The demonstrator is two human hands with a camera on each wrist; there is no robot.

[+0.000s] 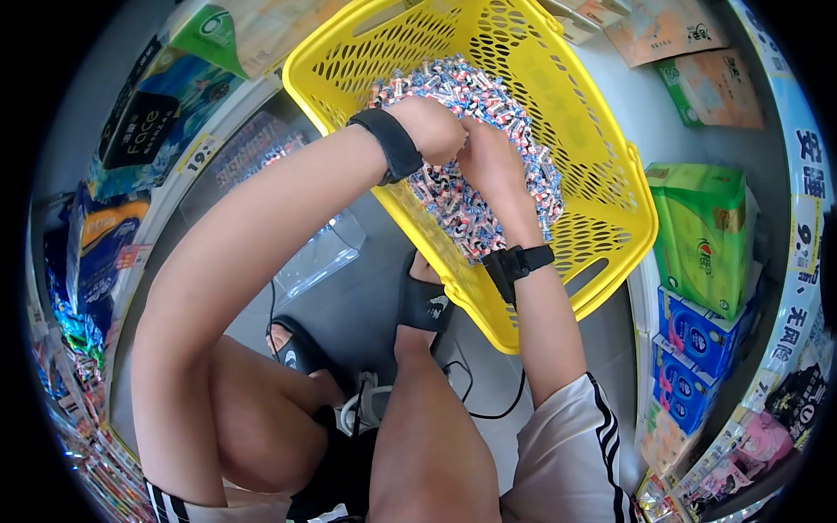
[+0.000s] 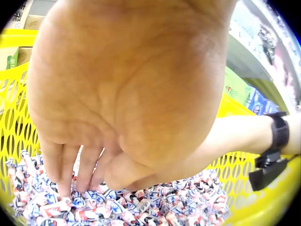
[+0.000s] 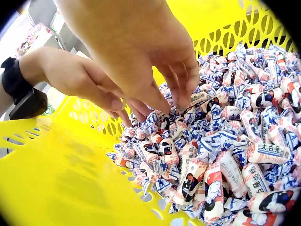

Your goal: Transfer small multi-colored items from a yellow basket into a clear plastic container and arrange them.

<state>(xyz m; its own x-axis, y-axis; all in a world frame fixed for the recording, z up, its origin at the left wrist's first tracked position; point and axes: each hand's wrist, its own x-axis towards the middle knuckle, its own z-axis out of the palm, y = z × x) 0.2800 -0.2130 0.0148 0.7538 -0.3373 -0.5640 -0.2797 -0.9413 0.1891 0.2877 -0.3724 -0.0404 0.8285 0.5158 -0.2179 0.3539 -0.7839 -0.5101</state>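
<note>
A yellow plastic basket (image 1: 602, 179) with perforated walls holds a deep heap of wrapped candies (image 3: 225, 165) in white, red and blue paper with twisted ends. My left hand (image 1: 432, 131) reaches over the near side into the basket. In the left wrist view its palm faces the camera, and its extended fingers (image 2: 87, 167) point down to the candies. Close beside it, the right hand (image 1: 497, 174) has loosely bent fingers whose tips touch the candies in the right wrist view. Neither hand shows a candy in its grasp. Both wrists wear black straps.
Right of the basket, a shelf carries green tissue packs (image 1: 702, 235) and blue packs (image 1: 689, 349). More packaged goods (image 1: 139, 131) line the left shelf. A clear plastic box (image 1: 323, 253) stands on the floor beside the basket, and black cables (image 1: 497, 414) run near the person's feet.
</note>
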